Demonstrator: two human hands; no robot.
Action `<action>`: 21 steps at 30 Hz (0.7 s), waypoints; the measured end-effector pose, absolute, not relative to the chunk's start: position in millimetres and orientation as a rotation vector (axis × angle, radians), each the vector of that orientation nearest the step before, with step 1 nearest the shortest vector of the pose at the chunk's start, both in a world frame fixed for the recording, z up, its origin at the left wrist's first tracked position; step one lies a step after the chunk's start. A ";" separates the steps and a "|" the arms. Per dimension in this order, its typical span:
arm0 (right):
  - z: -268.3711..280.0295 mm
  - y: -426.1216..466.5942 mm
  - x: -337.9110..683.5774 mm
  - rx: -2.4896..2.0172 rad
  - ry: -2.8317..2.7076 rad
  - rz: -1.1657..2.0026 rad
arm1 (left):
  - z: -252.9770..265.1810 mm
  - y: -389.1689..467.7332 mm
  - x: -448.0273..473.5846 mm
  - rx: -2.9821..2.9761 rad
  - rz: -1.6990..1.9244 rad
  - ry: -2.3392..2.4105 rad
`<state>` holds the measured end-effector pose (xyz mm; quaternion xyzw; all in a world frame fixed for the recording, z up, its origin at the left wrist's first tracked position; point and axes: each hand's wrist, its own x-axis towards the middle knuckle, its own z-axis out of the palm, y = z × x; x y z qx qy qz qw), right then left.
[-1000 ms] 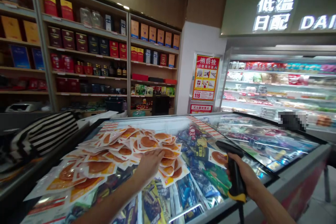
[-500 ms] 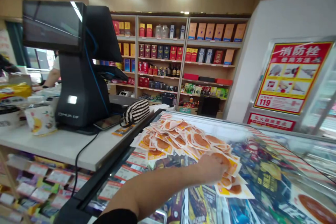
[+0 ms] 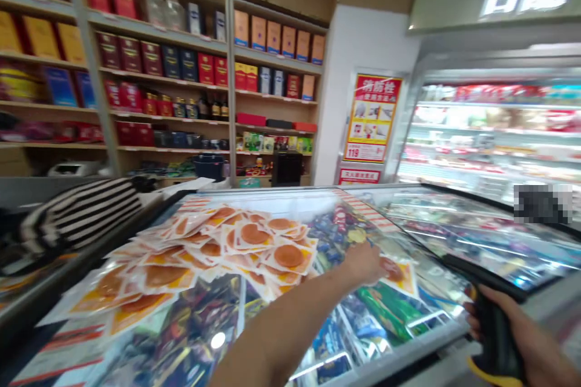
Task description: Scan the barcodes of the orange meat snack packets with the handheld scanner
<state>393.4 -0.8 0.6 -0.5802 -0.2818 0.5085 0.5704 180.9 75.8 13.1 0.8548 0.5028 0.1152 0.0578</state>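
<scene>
My left hand (image 3: 364, 263) reaches over the glass top of a chest freezer, its fingers closed at the left edge of a flat clear-and-yellow packet (image 3: 399, 275) with a round brown item inside. To its left, a spread pile of similar packets (image 3: 254, 236) covers part of the glass. At the lower right, my right hand (image 3: 512, 326) is wrapped round the grip of a black and yellow handheld barcode scanner (image 3: 494, 332). The scanner's head points left, towards the packet.
Beneath the freezer glass (image 3: 299, 193) lie colourful packaged goods. A black-and-white striped bag (image 3: 86, 211) rests at the left. Shelves (image 3: 158, 24) with boxes and bottles line the back wall. A lit display cooler (image 3: 490, 127) stands at the right, with another glass-topped freezer section in front.
The view has swung right, and the black checkout terminal has left it. My left hand has moved right, off the pile, with one packet. My right hand with the scanner has come into view.
</scene>
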 end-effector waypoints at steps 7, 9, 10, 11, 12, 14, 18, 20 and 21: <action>1.4 -19.1 398.4 -1.327 -0.529 1.148 | -20.0 106.1 209.5 2.778 0.322 1.271; -1.6 -19.6 401.1 -1.321 -0.528 1.135 | -24.4 107.5 211.3 2.878 0.296 1.182; -2.3 -19.8 400.7 -1.315 -0.535 1.137 | -25.6 107.3 211.6 2.913 0.294 1.165; -2.3 -20.0 399.1 -1.310 -0.544 1.141 | -26.0 106.5 211.7 2.931 0.298 1.168; -1.8 -20.1 396.4 -1.306 -0.553 1.147 | -25.9 105.3 211.4 2.938 0.300 1.179; 0.3 -20.4 389.2 -1.302 -0.572 1.161 | -24.4 101.7 209.6 2.956 0.302 1.187; 6.0 -20.7 375.2 -1.271 -0.617 1.177 | -20.4 92.8 204.7 2.937 0.301 1.159; 8.1 -20.7 369.7 -1.246 -0.630 1.176 | -19.6 88.1 204.5 2.904 0.282 1.166; 8.9 -20.8 367.1 -1.240 -0.630 1.177 | -19.8 85.8 205.2 2.890 0.271 1.173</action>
